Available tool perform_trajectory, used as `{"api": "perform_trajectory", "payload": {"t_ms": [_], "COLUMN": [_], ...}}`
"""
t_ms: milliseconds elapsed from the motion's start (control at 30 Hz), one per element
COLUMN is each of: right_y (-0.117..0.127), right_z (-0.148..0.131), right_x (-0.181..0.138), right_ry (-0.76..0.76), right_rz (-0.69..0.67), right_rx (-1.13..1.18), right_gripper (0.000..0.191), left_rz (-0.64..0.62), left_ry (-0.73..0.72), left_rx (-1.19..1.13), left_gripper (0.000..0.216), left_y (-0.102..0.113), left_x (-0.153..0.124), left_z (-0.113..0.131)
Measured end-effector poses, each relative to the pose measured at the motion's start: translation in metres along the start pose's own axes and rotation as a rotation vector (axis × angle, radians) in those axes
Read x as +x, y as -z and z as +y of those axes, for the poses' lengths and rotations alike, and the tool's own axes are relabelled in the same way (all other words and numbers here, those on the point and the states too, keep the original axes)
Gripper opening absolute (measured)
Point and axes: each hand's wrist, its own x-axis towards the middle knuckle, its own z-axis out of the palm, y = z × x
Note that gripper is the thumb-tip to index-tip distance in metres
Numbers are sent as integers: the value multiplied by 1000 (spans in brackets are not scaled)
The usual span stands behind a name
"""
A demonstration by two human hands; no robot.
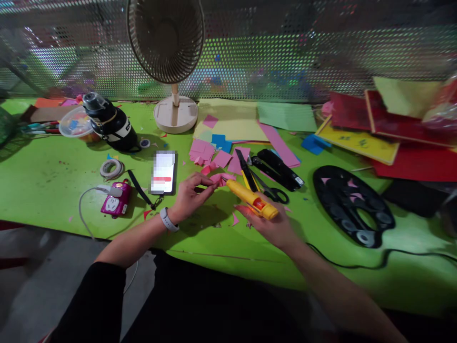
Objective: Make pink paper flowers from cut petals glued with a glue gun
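Observation:
My left hand [191, 194], with a pale watch on its wrist, pinches a small pink piece of paper [220, 178] above the green table. In my right hand [273, 226] is a yellow hot glue gun [250, 196], its nozzle pointing left and at or very near the pink paper; I cannot tell whether they touch. Just beyond the glue gun lie a craft knife [246, 169], scissors [274, 194] and a black stapler [278, 169]. Pink paper squares [202, 151] are piled behind my left hand.
Left of my hands are a lit phone [163, 172], a purple power adapter [116, 200], a tape roll [111, 168] and a black bottle [112, 126]. A fan [175, 114] stands behind. At right are a black palette [352, 207], a dark cable [342, 264] and stacked red boards [392, 124].

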Motion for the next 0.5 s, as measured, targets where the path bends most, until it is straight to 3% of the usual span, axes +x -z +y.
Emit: {"api": "perform_trajectory", "payload": {"t_ms": [500], "right_y": [3], "right_z": [-12], "right_x": [0], "right_ry": [-13], "right_rz": [-10], "right_rx": [12], "right_gripper": [37], "left_rz": [-31], "left_ry": [66], "left_rx": [-18], "left_gripper": [11], "left_y": [0], "left_x": [-1], "left_z": [1]}}
